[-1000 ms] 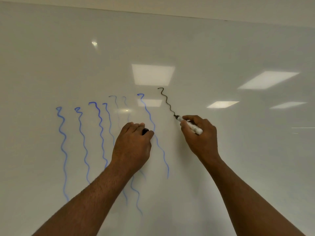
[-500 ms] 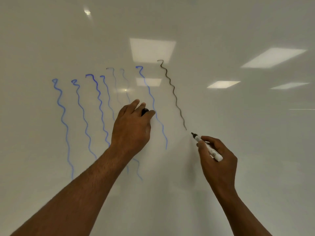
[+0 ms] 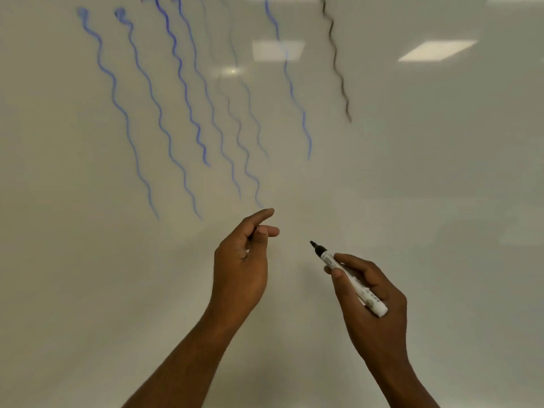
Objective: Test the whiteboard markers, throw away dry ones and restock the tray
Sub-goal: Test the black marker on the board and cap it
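Marker handling is judged easy: the uncapped black whiteboard marker [image 3: 348, 278] looks light, rigid and smooth-barrelled, best taken at mid-barrel, where the right hand [image 3: 372, 307] grasps it between thumb and curled fingers, tip aimed up-left and held clear of the whiteboard [image 3: 441, 172]. A grey printed label runs along the white barrel, but its writing is too small to be read. The left hand [image 3: 241, 266] is loosely curled, forefinger and thumb extended; something dark, possibly the cap [image 3: 253, 232], is glimpsed inside it. A crisp black test line [image 3: 338, 69] is seen far right of the blue squiggles [image 3: 182, 92], some of them faint.
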`<state>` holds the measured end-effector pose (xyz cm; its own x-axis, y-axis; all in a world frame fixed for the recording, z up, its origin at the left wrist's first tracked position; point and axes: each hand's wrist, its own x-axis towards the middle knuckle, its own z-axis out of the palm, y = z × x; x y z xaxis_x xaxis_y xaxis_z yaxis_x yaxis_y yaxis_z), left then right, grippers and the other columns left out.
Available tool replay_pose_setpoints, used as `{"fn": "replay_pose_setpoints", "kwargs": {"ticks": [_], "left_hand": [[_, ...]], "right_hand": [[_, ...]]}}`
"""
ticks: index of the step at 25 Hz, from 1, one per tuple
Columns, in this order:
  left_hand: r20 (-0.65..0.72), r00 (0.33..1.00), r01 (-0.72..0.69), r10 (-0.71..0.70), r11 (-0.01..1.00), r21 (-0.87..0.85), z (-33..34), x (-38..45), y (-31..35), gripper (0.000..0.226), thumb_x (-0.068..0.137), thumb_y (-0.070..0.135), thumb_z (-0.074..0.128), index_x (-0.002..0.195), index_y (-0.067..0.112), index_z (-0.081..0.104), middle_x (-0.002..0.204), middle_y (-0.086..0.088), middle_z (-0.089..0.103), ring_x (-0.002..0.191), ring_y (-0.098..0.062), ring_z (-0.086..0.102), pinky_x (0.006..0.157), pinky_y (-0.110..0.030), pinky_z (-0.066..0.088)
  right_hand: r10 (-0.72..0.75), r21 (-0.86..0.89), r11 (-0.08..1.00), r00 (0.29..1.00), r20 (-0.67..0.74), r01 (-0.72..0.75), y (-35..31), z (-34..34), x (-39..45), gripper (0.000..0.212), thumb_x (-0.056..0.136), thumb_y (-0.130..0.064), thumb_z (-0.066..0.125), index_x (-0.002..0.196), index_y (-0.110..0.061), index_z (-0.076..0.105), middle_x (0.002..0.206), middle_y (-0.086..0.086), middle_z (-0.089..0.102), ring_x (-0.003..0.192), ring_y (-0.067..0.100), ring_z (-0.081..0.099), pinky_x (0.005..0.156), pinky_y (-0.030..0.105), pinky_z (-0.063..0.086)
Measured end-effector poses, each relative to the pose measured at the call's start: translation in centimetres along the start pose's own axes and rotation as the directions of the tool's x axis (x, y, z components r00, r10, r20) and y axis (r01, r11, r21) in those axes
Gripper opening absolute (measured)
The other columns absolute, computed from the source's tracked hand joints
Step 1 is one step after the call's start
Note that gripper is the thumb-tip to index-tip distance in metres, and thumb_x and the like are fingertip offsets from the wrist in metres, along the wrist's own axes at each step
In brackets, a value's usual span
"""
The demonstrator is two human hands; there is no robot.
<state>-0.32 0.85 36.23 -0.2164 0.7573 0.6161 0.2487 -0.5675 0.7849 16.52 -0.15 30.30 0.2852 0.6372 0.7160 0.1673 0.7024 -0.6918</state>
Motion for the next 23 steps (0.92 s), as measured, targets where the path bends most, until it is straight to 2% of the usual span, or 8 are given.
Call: {"fn": "replay_pose_setpoints", "kwargs": {"ticks": [2, 4, 6, 9, 11, 13, 17, 23], "left_hand": [[0.044, 0.986, 0.16, -0.158, 0.986, -0.046, -0.2, -2.2, -1.9, 0.034, 0.102, 0.019, 0.044, 0.123, 0.043, 0.057, 0.096, 0.013, 0.073, 0.094, 0.006, 0.062, 0.085, -0.01, 0.042], [0.072, 0.96, 0.277, -0.272, 0.958, -0.075, -0.4, -4.2, -3.5, 0.034, 0.102, 0.019, 0.043, 0.126, 0.041, 0.053, 0.096, 0.011, 0.074, 0.104, -0.003, 0.063, 0.097, -0.027, 0.044], [0.074, 0.913, 0.408, -0.401, 0.901, -0.146, -0.5, -5.8, -5.1, 0.027, 0.102, 0.019, 0.042, 0.122, 0.034, 0.055, 0.096, 0.006, 0.075, 0.106, -0.012, 0.065, 0.099, -0.037, 0.046], [0.123, 0.768, 0.619, -0.629, 0.679, -0.394, -0.8, -7.5, -6.8, 0.023, 0.104, 0.02, 0.038, 0.115, 0.019, 0.059, 0.099, -0.006, 0.075, 0.105, -0.024, 0.066, 0.092, -0.039, 0.049], [0.183, 0.665, 0.677, -0.724, 0.481, -0.556, -1.0, -8.5, -8.1, 0.023, 0.104, 0.022, 0.038, 0.114, 0.014, 0.057, 0.103, -0.012, 0.074, 0.102, -0.026, 0.067, 0.088, -0.037, 0.048], [0.222, 0.612, 0.689, -0.759, 0.374, -0.621, -1.1, -9.4, -8.9, 0.022, 0.103, 0.024, 0.037, 0.114, 0.013, 0.054, 0.107, -0.014, 0.072, 0.099, -0.025, 0.066, 0.086, -0.036, 0.048], [0.209, 0.583, 0.701, -0.785, 0.356, -0.618, -0.9, -10.7, -9.8, 0.023, 0.104, 0.027, 0.035, 0.112, 0.015, 0.053, 0.11, -0.013, 0.072, 0.102, -0.025, 0.067, 0.088, -0.036, 0.048], [0.158, 0.594, 0.677, -0.789, 0.384, -0.628, -0.5, -12.1, -10.0, 0.022, 0.104, 0.024, 0.036, 0.113, 0.013, 0.053, 0.109, -0.014, 0.072, 0.103, -0.025, 0.067, 0.092, -0.037, 0.049]], "right_hand": [[0.02, -0.008, 1.0, 0.999, 0.045, -0.02, 0.3, 0.2, -1.9, 0.034, 0.079, -0.044, 0.063, 0.103, -0.022, 0.071, 0.095, -0.002, 0.072, 0.086, 0.012, 0.07, 0.067, 0.013, 0.051], [0.046, -0.01, 0.999, 0.996, 0.078, -0.046, 0.7, 0.2, -3.5, 0.035, 0.08, -0.044, 0.062, 0.104, -0.021, 0.07, 0.096, -0.001, 0.072, 0.085, 0.013, 0.069, 0.066, 0.015, 0.051], [0.076, -0.002, 0.997, 0.991, 0.106, -0.076, 1.3, 0.2, -5.0, 0.034, 0.08, -0.044, 0.061, 0.104, -0.021, 0.07, 0.096, 0.0, 0.072, 0.083, 0.013, 0.069, 0.064, 0.016, 0.052], [0.122, -0.005, 0.992, 0.98, 0.157, -0.122, 2.2, 0.4, -7.4, 0.033, 0.081, -0.043, 0.062, 0.104, -0.022, 0.07, 0.096, -0.003, 0.072, 0.084, 0.013, 0.069, 0.065, 0.018, 0.053], [0.156, -0.035, 0.988, 0.963, 0.22, -0.152, 3.2, 0.9, -9.4, 0.031, 0.081, -0.042, 0.062, 0.104, -0.025, 0.07, 0.095, -0.009, 0.07, 0.085, 0.012, 0.068, 0.067, 0.018, 0.052], [0.179, -0.06, 0.984, 0.943, 0.279, -0.169, 4.1, 1.2, -11.3, 0.029, 0.081, -0.042, 0.061, 0.105, -0.028, 0.07, 0.094, -0.01, 0.069, 0.085, 0.011, 0.067, 0.067, 0.02, 0.051], [0.188, -0.105, 0.981, 0.913, 0.362, -0.161, 5.3, 1.6, -13.0, 0.028, 0.083, -0.041, 0.059, 0.108, -0.033, 0.068, 0.094, -0.016, 0.069, 0.087, 0.011, 0.066, 0.068, 0.021, 0.051], [0.136, -0.129, 0.987, 0.908, 0.396, -0.092, 6.4, 1.9, -13.4, 0.025, 0.084, -0.04, 0.057, 0.108, -0.04, 0.065, 0.092, -0.023, 0.066, 0.082, 0.01, 0.064, 0.064, 0.02, 0.049]]}}
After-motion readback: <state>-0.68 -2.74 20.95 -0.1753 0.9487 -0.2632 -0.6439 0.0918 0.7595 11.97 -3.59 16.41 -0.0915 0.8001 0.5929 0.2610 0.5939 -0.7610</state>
